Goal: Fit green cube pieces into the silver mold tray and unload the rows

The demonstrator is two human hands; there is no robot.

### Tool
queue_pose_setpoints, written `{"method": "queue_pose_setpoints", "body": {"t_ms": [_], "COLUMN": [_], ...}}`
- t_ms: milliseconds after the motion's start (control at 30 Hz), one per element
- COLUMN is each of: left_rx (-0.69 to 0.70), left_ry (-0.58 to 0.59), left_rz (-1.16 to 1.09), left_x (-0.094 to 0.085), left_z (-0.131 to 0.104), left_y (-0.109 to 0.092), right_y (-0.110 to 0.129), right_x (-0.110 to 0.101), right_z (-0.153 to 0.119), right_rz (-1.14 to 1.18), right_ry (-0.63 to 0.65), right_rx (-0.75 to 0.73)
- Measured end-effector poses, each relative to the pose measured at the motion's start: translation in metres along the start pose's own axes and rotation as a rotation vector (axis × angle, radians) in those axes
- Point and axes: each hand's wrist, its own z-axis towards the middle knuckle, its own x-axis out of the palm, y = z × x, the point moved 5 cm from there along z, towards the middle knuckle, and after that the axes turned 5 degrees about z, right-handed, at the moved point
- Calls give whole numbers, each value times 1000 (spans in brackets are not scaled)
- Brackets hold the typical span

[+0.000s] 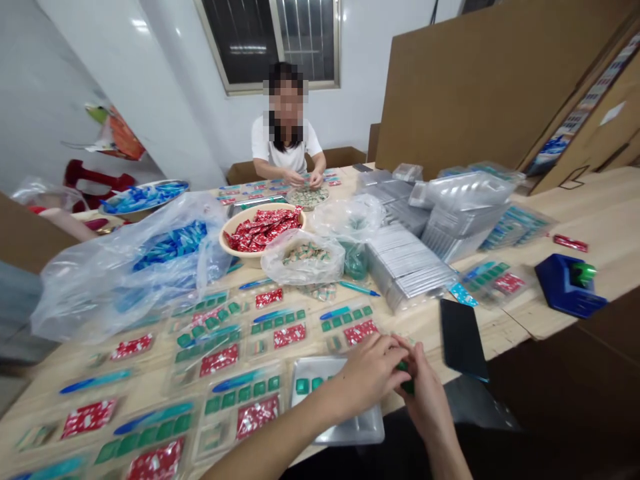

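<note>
My left hand [367, 373] and my right hand [425, 390] meet above the table's front edge, fingers closed together. Between them a small green piece [403, 366] shows in part; fingers hide the rest of it. Under my left forearm lies a clear plastic tray [350, 435], with green square pieces [302, 386] in its upper row. My forearm covers part of that row. Left of it, a filled tray [204, 437] holds a blue pen [240, 381], green squares and a red patterned packet [257, 417].
More filled trays spread left. Behind stand a bowl of red packets [260, 230], a bag of blue pens [130, 273] and stacked empty trays [407, 263]. To the right lie a dark phone-like slab [463, 340] and a blue tape dispenser [567, 290]. A co-worker [287, 147] sits opposite, handling something small.
</note>
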Motion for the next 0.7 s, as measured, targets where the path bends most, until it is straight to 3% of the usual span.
{"method": "queue_pose_setpoints", "body": {"t_ms": [167, 233, 367, 433, 533, 700], "left_rx": [-37, -75, -249, -318, -394, -410], "left_ry": [-15, -56, -177, -228, -237, -147], "left_rz": [-149, -276, -653, -1010, -1510, -1716], "left_x": [-1, -9, -26, -33, -42, -53], "left_z": [-3, -9, -25, -33, -43, -51], "left_y": [7, 13, 31, 35, 29, 11], "right_y": [2, 8, 21, 24, 28, 34], "right_x": [13, 17, 16, 11, 5, 7], "right_z": [-13, -16, -20, -18, -16, -19], "right_rz": [-112, -167, -299, -361, -454, -547], "right_ry": [21, 67, 52, 2, -32, -7], "right_rx": [-54, -149, -386, -421, -463, -499]}}
